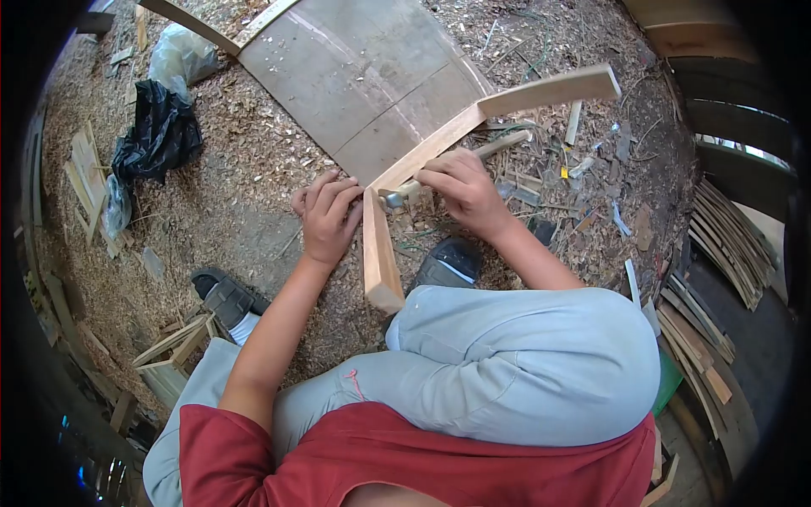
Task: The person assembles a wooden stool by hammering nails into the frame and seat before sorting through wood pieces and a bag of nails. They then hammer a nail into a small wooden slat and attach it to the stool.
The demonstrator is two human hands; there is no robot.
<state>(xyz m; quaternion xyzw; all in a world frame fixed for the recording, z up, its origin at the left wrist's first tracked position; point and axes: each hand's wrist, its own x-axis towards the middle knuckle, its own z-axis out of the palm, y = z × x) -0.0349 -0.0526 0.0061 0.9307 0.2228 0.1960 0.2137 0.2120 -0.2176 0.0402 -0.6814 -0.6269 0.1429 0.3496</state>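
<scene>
Hammer (one) in right hand

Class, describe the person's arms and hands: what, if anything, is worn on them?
The left hand and right hand are bare, without gloves. No watch shows on either wrist. A short, loose, plain red sleeve covers the left upper arm; the right sleeve cannot be made out.

Looks onto brown ground littered with pale wood shavings. At left, has a crumpled black plastic bag just beside a whitish translucent plastic bag, near flat pale wooden strips. At right, has a stack of thin brown wooden slats, fanned out.
</scene>
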